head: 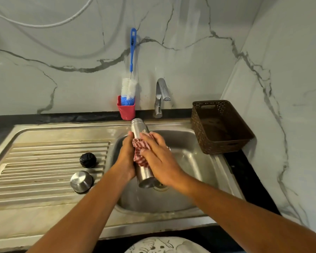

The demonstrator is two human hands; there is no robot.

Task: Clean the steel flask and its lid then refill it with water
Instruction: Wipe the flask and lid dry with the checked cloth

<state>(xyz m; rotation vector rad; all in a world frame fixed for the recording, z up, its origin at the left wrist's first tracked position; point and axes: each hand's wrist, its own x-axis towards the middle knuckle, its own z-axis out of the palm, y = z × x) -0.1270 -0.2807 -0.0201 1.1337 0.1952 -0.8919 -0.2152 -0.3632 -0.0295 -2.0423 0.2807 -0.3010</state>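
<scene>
flask (139, 129) in both hands | lids (81, 181) on drainboard | basket (221, 125) right

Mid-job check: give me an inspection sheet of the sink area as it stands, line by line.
Surface: steel sink with ribbed drainboard, stained; no water running from the tap.
Job's things: steel flask held tilted over the basin, wrapped in a red checked cloth; black inner lid and steel cap apart on the drainboard.
Clutter: bottle brush in a red cup; empty brown basket.
Hands: left hand grips the flask; right hand presses the cloth on it.
Cables: white hose on the wall.
Surroundings: marble-look walls, dark counter.
</scene>
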